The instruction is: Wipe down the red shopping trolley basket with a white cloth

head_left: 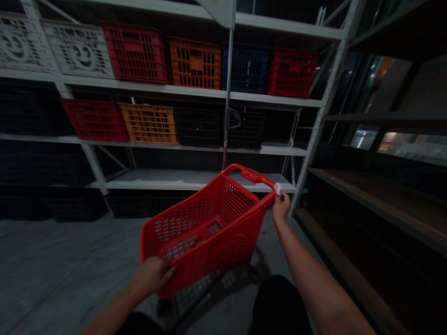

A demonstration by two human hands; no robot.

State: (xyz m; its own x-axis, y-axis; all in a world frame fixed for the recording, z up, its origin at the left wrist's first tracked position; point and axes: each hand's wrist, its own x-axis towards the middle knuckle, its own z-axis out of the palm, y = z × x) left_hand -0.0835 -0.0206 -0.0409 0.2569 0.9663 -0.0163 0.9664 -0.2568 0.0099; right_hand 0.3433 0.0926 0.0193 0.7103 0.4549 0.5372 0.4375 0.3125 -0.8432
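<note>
I judge the step in hand to be wiping the bright red perforated plastic shopping cart (216, 253), which calls for keeping it steady next. At the cart's near-left end, my left hand (152, 274) curls round the rim, thumb outside; at its far-right end, my right hand (281, 207) pinches a small crumpled white wad (278, 188), material unclear, against the red handle (253, 176).

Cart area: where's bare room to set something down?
Bare: white board below the yellow crate, from left post to where the cart hides it; floor left of the cart. Crowded: two crate rows above.
</note>
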